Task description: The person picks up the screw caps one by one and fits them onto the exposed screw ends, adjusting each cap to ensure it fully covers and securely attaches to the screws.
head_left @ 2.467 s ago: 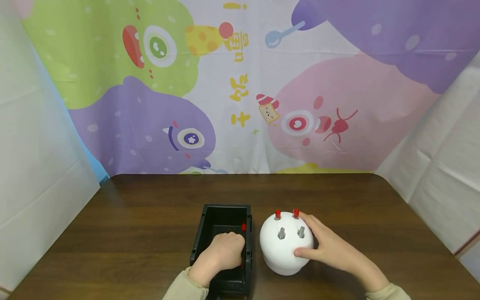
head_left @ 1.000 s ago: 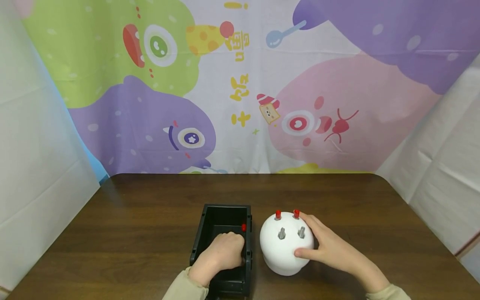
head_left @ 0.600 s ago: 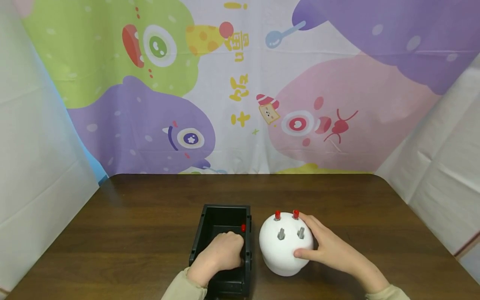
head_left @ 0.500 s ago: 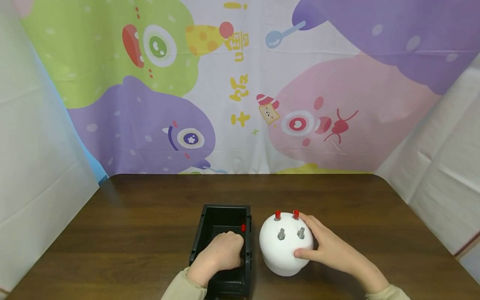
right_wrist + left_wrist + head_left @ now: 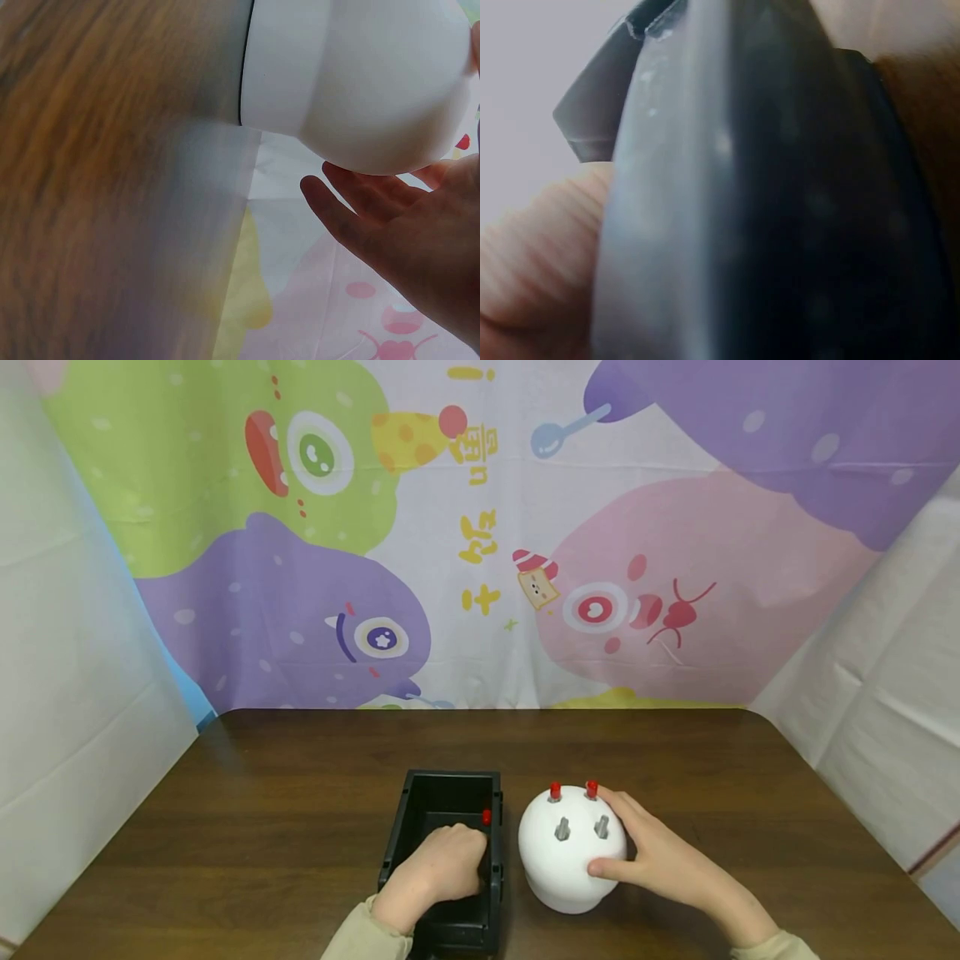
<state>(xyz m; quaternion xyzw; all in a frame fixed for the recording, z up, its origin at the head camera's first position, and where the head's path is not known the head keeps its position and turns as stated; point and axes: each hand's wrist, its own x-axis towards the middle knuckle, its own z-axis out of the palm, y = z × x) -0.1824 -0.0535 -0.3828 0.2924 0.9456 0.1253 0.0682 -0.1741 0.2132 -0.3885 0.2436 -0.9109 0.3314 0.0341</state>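
My left hand reaches down into a black bin, its fingers hidden below the knuckles. The left wrist view is mostly filled by the blurred bin wall, with part of the hand at its left. A small red cap lies inside the bin near the right wall. My right hand holds a white dome-shaped body from its right side, thumb in front and fingers behind. Two bare metal bolts stick out of the dome; two farther studs carry red caps.
Bin and dome stand side by side on a dark wooden table, a narrow gap between them. A printed cartoon curtain hangs behind the table's far edge. White cloth walls flank both sides.
A bit of red below my left hand showed 2.5 s ago and is now out of sight. Both hands, the bin and the dome keep their places.
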